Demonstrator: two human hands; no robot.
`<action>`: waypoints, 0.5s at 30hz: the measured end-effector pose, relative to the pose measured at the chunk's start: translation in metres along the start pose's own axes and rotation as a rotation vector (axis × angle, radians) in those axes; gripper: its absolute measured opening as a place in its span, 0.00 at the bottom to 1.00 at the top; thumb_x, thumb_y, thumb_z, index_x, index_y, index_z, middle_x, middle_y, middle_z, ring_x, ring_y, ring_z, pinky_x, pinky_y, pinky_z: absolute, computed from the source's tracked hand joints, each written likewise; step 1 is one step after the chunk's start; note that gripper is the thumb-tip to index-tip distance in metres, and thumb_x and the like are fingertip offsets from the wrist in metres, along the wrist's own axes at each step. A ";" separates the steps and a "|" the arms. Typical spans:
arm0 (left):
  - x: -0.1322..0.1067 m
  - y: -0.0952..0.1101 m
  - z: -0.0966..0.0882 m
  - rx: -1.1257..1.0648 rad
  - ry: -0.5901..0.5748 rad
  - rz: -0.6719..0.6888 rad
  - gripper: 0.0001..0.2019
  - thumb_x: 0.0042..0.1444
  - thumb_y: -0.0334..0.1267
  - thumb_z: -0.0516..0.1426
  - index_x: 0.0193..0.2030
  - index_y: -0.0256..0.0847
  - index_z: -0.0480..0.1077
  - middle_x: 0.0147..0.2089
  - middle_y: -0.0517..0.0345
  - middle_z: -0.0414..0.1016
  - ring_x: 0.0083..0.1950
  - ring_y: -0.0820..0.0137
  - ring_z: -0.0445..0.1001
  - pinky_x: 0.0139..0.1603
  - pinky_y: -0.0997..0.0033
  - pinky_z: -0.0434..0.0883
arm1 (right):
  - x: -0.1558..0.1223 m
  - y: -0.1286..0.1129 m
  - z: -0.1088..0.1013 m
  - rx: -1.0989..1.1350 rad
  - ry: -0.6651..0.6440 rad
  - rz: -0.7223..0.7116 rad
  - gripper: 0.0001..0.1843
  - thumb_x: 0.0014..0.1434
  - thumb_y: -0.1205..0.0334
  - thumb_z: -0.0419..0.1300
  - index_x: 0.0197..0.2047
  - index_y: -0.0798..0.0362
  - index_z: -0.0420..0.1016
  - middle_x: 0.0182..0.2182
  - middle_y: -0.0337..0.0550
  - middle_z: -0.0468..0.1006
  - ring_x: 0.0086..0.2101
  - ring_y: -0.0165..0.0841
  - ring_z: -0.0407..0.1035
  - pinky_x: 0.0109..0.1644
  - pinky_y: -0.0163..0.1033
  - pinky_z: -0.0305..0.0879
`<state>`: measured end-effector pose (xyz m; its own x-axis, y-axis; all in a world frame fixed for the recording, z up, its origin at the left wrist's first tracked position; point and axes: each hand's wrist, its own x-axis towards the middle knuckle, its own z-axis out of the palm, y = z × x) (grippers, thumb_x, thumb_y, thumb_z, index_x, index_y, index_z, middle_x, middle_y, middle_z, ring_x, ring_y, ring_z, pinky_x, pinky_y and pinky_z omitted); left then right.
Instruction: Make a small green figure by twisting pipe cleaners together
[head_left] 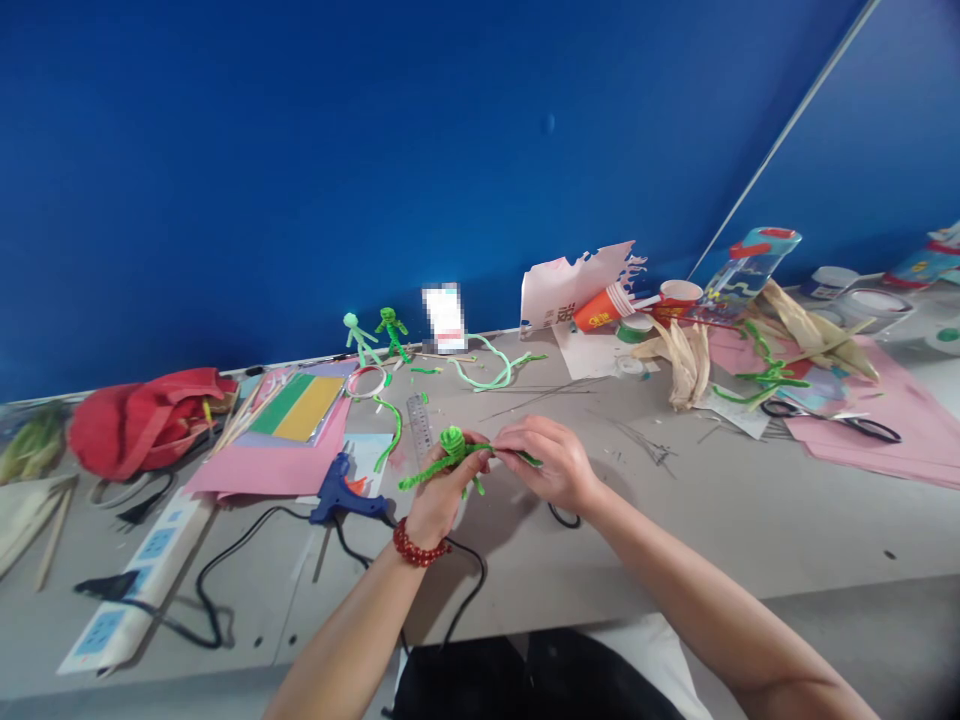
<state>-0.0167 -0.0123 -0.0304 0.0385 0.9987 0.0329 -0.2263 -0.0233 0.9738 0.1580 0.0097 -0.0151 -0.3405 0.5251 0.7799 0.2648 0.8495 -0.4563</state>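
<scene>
A green pipe-cleaner figure [452, 444] with a coiled round head lies in my left hand [442, 497], whose fingers are wrapped round its body. One fuzzy limb sticks out to the left and another hangs below. My right hand [551, 462] pinches the limb that reaches to the right, its thumb and fingertips close to my left thumb; a green end shows under the right fingers. Behind my hands, two finished-looking pipe-cleaner figures, one pale green [360, 338] and one darker green [391, 333], lean against the blue wall. A clear ruler [420, 425] lies just beyond my left hand.
A blue glue gun [345, 492] with a black cord lies left, near a white power strip [139, 585]. A red bag [146, 425] and coloured sheets [300, 408] lie beyond. To the right are scissors [832, 415], dried husks [682, 365], paper cups [602, 308] and thin wires [651, 447].
</scene>
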 end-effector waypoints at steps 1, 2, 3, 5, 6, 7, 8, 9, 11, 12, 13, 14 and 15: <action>0.000 0.000 0.000 0.025 0.006 0.009 0.08 0.49 0.40 0.65 0.34 0.40 0.74 0.28 0.61 0.73 0.30 0.74 0.70 0.33 0.74 0.68 | 0.001 0.000 0.000 0.029 0.008 0.018 0.07 0.62 0.69 0.57 0.42 0.50 0.75 0.34 0.46 0.80 0.34 0.33 0.73 0.39 0.38 0.70; -0.001 0.001 0.000 0.057 0.011 0.018 0.08 0.50 0.40 0.64 0.34 0.40 0.74 0.28 0.61 0.73 0.30 0.73 0.70 0.32 0.74 0.68 | 0.001 -0.001 0.000 0.055 0.013 0.038 0.07 0.62 0.68 0.58 0.41 0.50 0.75 0.33 0.45 0.80 0.34 0.33 0.73 0.39 0.38 0.70; -0.001 0.001 0.000 0.094 0.013 0.030 0.07 0.51 0.40 0.64 0.34 0.40 0.74 0.28 0.61 0.72 0.30 0.73 0.69 0.32 0.74 0.67 | 0.001 -0.001 0.000 0.079 0.014 0.061 0.06 0.62 0.68 0.58 0.40 0.50 0.75 0.33 0.45 0.80 0.34 0.33 0.73 0.39 0.37 0.70; -0.003 0.004 0.000 0.169 0.007 0.065 0.07 0.52 0.40 0.62 0.34 0.40 0.73 0.28 0.61 0.72 0.30 0.73 0.69 0.32 0.74 0.67 | 0.002 -0.002 0.000 0.120 0.005 0.114 0.04 0.62 0.67 0.59 0.38 0.50 0.75 0.32 0.44 0.80 0.33 0.33 0.73 0.39 0.37 0.69; -0.003 0.006 0.000 0.197 0.000 0.084 0.07 0.53 0.40 0.62 0.34 0.40 0.73 0.28 0.61 0.72 0.30 0.73 0.69 0.32 0.73 0.68 | 0.002 -0.002 0.000 0.135 -0.004 0.150 0.04 0.61 0.66 0.59 0.36 0.51 0.75 0.31 0.44 0.80 0.33 0.33 0.73 0.39 0.37 0.69; -0.004 0.008 0.000 0.215 -0.007 0.104 0.06 0.53 0.40 0.61 0.34 0.40 0.73 0.28 0.61 0.72 0.30 0.73 0.69 0.32 0.73 0.68 | 0.001 -0.003 0.000 0.147 -0.015 0.194 0.04 0.61 0.66 0.59 0.35 0.51 0.75 0.31 0.44 0.79 0.33 0.33 0.72 0.39 0.37 0.68; -0.004 0.010 0.000 0.223 -0.013 0.123 0.06 0.53 0.40 0.61 0.34 0.40 0.73 0.28 0.60 0.72 0.30 0.72 0.69 0.32 0.73 0.68 | 0.001 -0.003 0.000 0.158 -0.030 0.244 0.04 0.61 0.65 0.59 0.34 0.51 0.75 0.30 0.43 0.79 0.32 0.33 0.72 0.38 0.37 0.67; -0.005 0.011 0.000 0.228 -0.016 0.140 0.06 0.54 0.39 0.61 0.35 0.40 0.72 0.29 0.60 0.72 0.30 0.72 0.69 0.32 0.73 0.68 | 0.001 -0.003 0.000 0.173 -0.049 0.301 0.04 0.61 0.65 0.59 0.34 0.51 0.75 0.30 0.43 0.78 0.32 0.33 0.71 0.37 0.36 0.67; -0.005 0.011 -0.001 0.241 -0.028 0.168 0.05 0.54 0.38 0.60 0.35 0.40 0.72 0.29 0.60 0.72 0.30 0.73 0.69 0.31 0.73 0.68 | 0.000 -0.003 -0.001 0.228 -0.100 0.425 0.03 0.60 0.63 0.60 0.35 0.51 0.75 0.29 0.41 0.78 0.31 0.32 0.70 0.35 0.35 0.65; -0.005 0.010 -0.001 0.247 -0.038 0.180 0.05 0.55 0.38 0.60 0.35 0.40 0.72 0.30 0.59 0.72 0.30 0.72 0.69 0.31 0.73 0.68 | 0.000 -0.003 -0.002 0.267 -0.126 0.487 0.04 0.60 0.62 0.60 0.35 0.52 0.75 0.29 0.41 0.77 0.30 0.31 0.69 0.34 0.35 0.64; -0.005 0.009 -0.002 0.254 -0.053 0.189 0.04 0.56 0.38 0.60 0.35 0.40 0.72 0.30 0.59 0.72 0.31 0.72 0.69 0.32 0.73 0.68 | 0.000 -0.003 -0.003 0.312 -0.147 0.544 0.05 0.60 0.61 0.60 0.34 0.52 0.75 0.29 0.41 0.77 0.30 0.31 0.69 0.33 0.34 0.64; -0.005 0.008 -0.003 0.259 -0.069 0.198 0.04 0.56 0.38 0.60 0.35 0.40 0.72 0.31 0.59 0.72 0.31 0.72 0.69 0.32 0.72 0.68 | 0.000 -0.003 -0.003 0.361 -0.162 0.593 0.06 0.60 0.60 0.61 0.34 0.53 0.75 0.28 0.41 0.77 0.30 0.31 0.69 0.33 0.34 0.63; -0.005 0.007 -0.003 0.263 -0.082 0.211 0.04 0.57 0.38 0.59 0.35 0.40 0.72 0.31 0.59 0.72 0.31 0.72 0.69 0.33 0.72 0.68 | 0.000 -0.002 -0.004 0.416 -0.172 0.635 0.08 0.60 0.58 0.61 0.33 0.53 0.75 0.28 0.41 0.76 0.30 0.31 0.68 0.33 0.34 0.63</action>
<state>-0.0214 -0.0170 -0.0239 0.0982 0.9640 0.2472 0.0205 -0.2503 0.9680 0.1607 0.0076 -0.0122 -0.3809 0.8893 0.2532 0.1074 0.3145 -0.9432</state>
